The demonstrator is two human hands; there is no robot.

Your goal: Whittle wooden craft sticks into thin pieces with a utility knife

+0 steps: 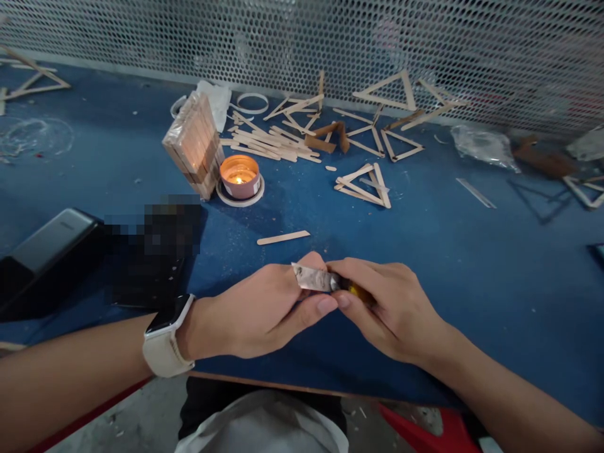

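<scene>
My right hand [387,305] is closed around a utility knife [315,279] with a yellow and black handle. Its smudged blade is out and points left, across the fingers of my left hand [264,308]. That hand is curled, thumb tip against my right thumb just below the blade; whatever its fingers hold, if anything, is hidden. Just beyond both hands a single wooden craft stick [283,238] lies flat, its right end cut at a slant. Farther off to the right is a triangle of craft sticks [362,186] with a thin clear strip on it.
A lit candle [240,177] in a tin stands on a round lid, beside a wrapped bundle of sticks [194,145]. Loose sticks [268,143] and more triangles [387,91] lie along the perforated metal screen [302,44]. Dark devices [51,251] sit at left; plastic wrap [484,145] at right.
</scene>
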